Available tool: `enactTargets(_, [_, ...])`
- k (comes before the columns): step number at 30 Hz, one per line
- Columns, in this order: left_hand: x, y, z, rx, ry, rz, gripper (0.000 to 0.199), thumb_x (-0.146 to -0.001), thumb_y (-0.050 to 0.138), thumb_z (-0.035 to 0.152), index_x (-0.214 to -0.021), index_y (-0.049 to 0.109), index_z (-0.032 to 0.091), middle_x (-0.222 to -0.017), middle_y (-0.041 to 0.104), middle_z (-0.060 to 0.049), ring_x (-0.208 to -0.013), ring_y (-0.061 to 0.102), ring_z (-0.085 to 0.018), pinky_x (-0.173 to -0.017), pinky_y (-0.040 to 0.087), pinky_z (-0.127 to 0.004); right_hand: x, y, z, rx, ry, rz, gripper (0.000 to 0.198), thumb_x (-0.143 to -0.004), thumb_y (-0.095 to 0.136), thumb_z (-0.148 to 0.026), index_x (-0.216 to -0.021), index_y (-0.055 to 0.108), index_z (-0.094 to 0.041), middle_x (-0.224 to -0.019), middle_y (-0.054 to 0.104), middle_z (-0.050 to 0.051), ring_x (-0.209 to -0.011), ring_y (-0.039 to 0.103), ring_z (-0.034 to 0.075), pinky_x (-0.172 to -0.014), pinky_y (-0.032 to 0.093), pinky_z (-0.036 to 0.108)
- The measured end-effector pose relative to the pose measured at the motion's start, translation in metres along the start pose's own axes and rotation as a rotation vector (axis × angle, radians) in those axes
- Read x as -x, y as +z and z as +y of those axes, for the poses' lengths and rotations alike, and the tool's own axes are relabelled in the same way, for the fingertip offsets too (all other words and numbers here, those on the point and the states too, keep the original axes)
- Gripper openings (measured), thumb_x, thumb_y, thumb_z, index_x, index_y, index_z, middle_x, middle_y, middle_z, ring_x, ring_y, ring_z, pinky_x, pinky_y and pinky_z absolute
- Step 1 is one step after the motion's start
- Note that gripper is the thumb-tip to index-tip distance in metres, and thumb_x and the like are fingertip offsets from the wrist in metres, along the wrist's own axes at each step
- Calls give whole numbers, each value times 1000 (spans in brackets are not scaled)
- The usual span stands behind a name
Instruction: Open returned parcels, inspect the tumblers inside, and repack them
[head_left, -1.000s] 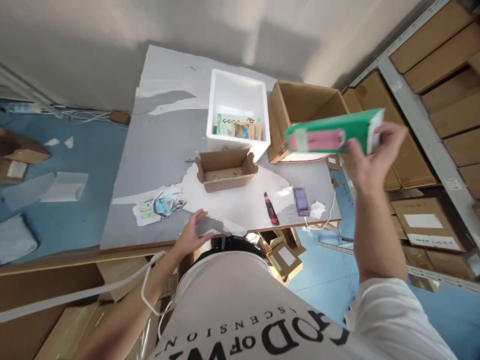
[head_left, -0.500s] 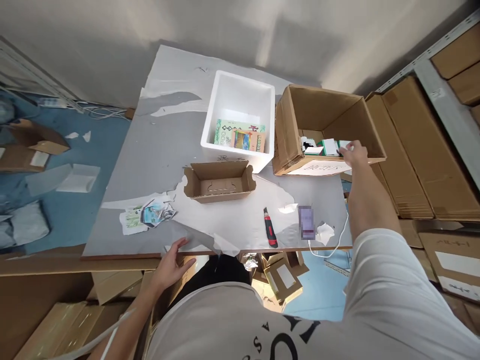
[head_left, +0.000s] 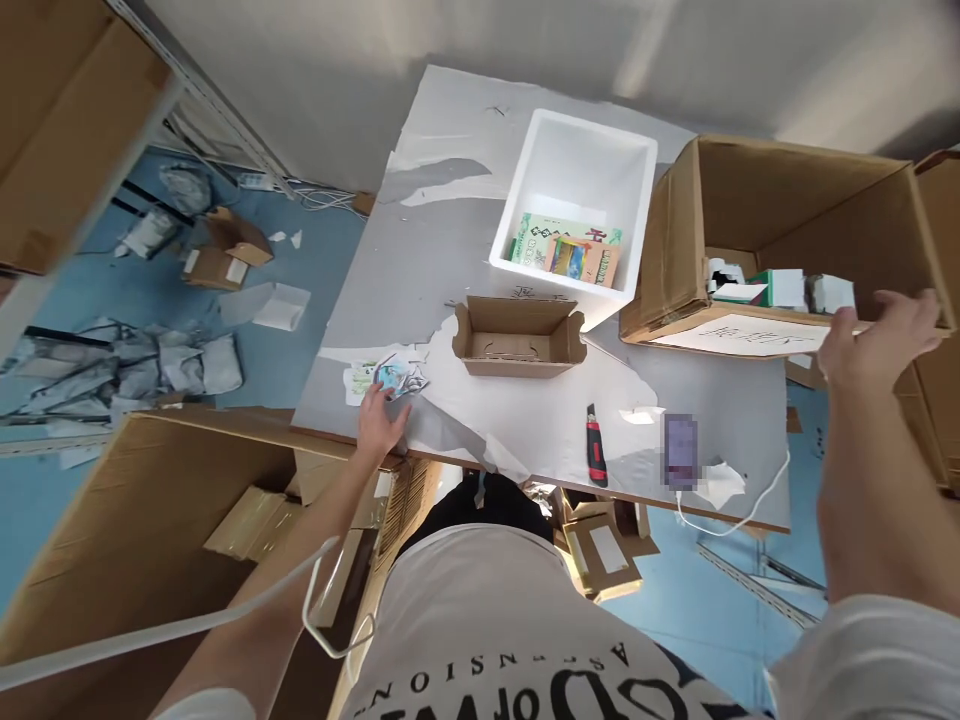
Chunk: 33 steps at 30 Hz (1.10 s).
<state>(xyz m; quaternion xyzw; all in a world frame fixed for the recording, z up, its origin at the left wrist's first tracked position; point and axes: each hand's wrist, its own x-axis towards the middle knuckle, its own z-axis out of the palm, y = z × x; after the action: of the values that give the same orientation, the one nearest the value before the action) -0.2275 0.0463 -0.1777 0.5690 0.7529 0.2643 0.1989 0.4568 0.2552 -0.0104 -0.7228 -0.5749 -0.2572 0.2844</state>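
Observation:
Fingers apart, my left hand (head_left: 380,422) reaches over the front edge of the table and touches a crumpled, printed piece of paper or wrapper (head_left: 401,374). My right hand (head_left: 877,340) lies across the near rim of a large cardboard box (head_left: 664,250), thumb and fingers spread apart, with no object visible in it. Small white and green packs (head_left: 787,290) lie inside that box beside the hand. An open small brown carton (head_left: 520,362) stands mid-table. Behind it, a white foam box (head_left: 517,190) holds green and orange printed packets (head_left: 574,255).
Near the front edge lie a red and black utility knife (head_left: 596,450), a phone (head_left: 680,450) with a white cable, and scraps of white paper (head_left: 724,485). Larger cartons (head_left: 82,540) flank the table. Bags (head_left: 180,365) and opened boxes lie on the blue floor.
My left hand has moved forward onto the crumpled piece. My right hand has drawn back from the small packs to the box's near rim, farther right. The view has shifted left.

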Motion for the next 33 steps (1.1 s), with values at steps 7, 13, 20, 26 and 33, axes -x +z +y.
enactTargets(7, [-70,48,41,160,113,-310,85,-60,79,56,-129,50,15,-139,51,-19,-136,42,-38,-115,32,-52,158,-2,-130,-641,75,-485,47,-84,54,-50,-116,56,-16,-113,61,18,-106,60,28,-90,49,50])
enactTargets(13, [-71,91,82,227,-44,-374,50,-76,69,46,-111,62,12,-96,69,-12,-96,65,-28,-91,50,-40,258,49,-246,-951,403,-1054,53,-74,62,-42,-121,49,-22,-133,56,15,-122,54,28,-95,47,50])
enactTargets(20, [-3,54,94,391,-9,-284,50,-87,52,52,-114,66,13,-98,73,-9,-87,67,-21,-79,51,-29,284,-34,-242,-980,520,-928,40,-82,53,-56,-103,49,-22,-110,67,12,-99,65,24,-89,51,41])
enactTargets(26, [24,53,102,157,-86,-347,51,-87,48,56,-97,75,14,-92,76,-11,-87,67,-27,-76,48,-32,314,-65,-229,-724,563,-991,40,-81,48,-65,-85,50,-25,-93,70,9,-83,66,26,-77,51,42])
enactTargets(33, [3,69,87,206,-97,-404,49,-88,44,50,-97,75,14,-94,75,-14,-96,68,-27,-82,50,-35,320,-44,-214,-792,601,-1012,41,-83,44,-61,-89,56,-22,-92,70,8,-87,65,23,-83,52,41])
